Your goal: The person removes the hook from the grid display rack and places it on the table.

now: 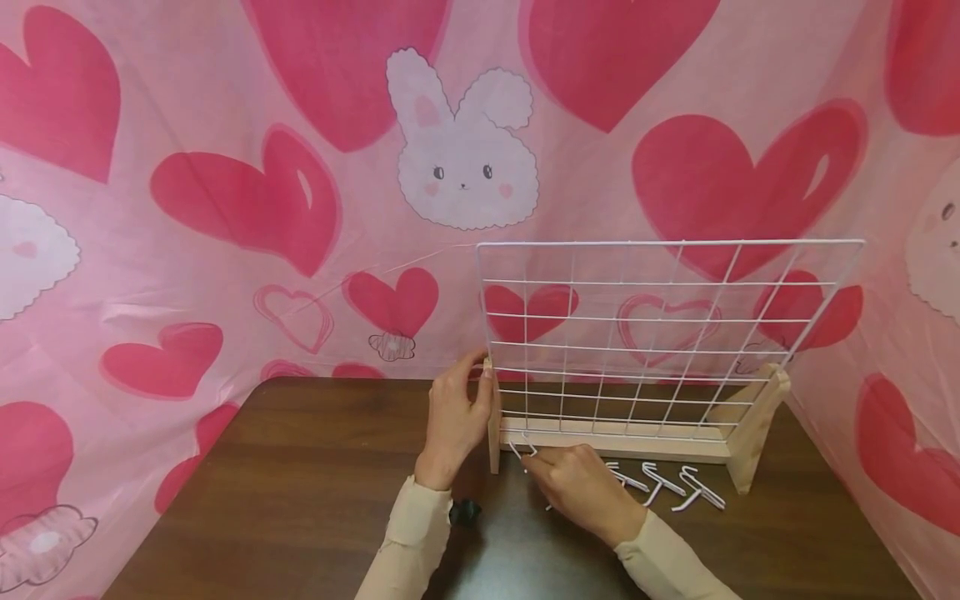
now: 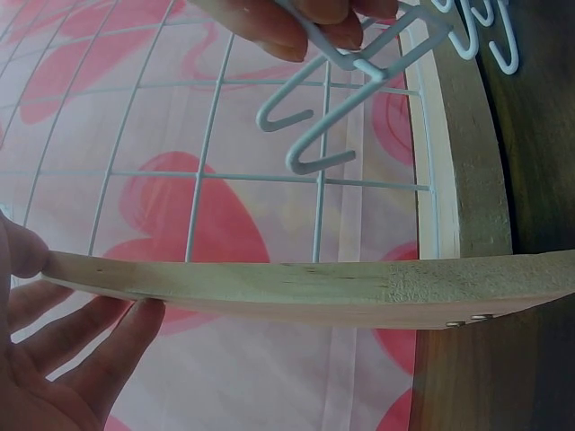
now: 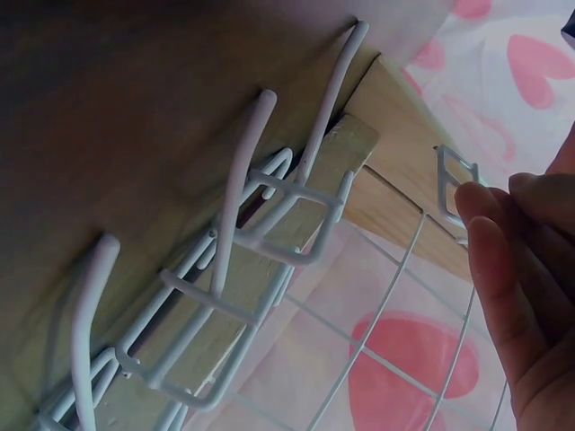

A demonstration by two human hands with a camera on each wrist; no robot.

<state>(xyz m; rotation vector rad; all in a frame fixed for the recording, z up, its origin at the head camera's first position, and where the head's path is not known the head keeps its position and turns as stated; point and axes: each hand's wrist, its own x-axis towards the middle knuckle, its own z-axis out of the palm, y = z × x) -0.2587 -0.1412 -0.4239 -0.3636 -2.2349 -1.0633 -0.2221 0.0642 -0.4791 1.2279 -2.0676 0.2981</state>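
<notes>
My left hand [image 1: 453,421] pinches the upper end of the wooden side panel [image 1: 493,425] at the left of a display rack, thumb on one face and fingertips on the other. A white wire grid [image 1: 600,317] stands tilted in this rack. My right hand [image 1: 585,487] pinches a white wire hook [image 2: 337,118] by its frame. In the left wrist view its two bent prongs overlap the lower part of the grid, close to the left panel. The right wrist view shows the hook's frame [image 3: 443,184] at the fingertips.
Several more white wire hooks [image 1: 660,479] lie on the brown table [image 1: 315,492] before the rack's wooden base bar [image 1: 615,440]. The right wooden panel [image 1: 757,429] stands beyond them. A small black object [image 1: 465,512] sits by the left wrist. Pink heart-printed cloth [image 1: 247,200] hangs around the table.
</notes>
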